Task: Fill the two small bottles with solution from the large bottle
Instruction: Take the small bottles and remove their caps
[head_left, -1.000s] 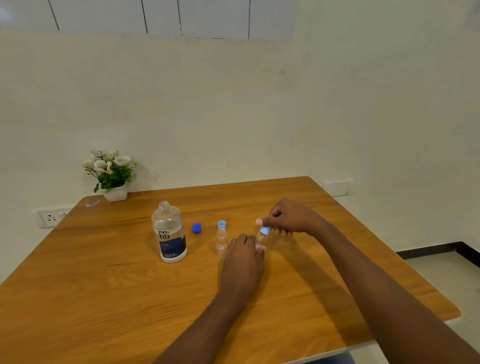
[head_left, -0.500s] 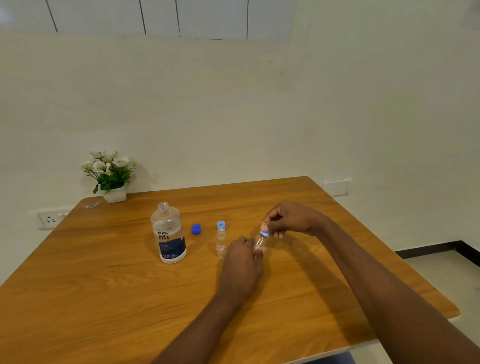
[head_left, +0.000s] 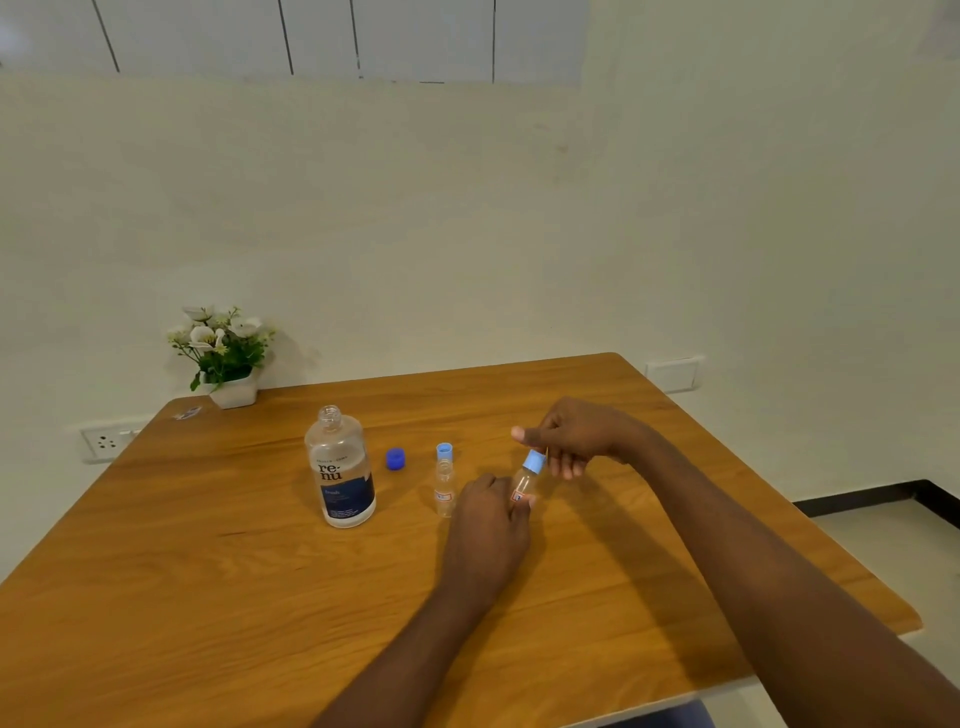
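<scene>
Tilted further since a second ago, the small bottle (head_left: 523, 482) leans right in the head view, left hand (head_left: 488, 525) clasping its base, right hand (head_left: 574, 434) pinching its light-blue cap (head_left: 535, 460), likely unscrewing before filling; large bottle (head_left: 341, 470) stands uncapped well left of the grip.

We see our left hand (head_left: 488, 525) and right hand (head_left: 576, 434) bare, both forearms uncovered, with no sleeves, rings or watch.
</scene>
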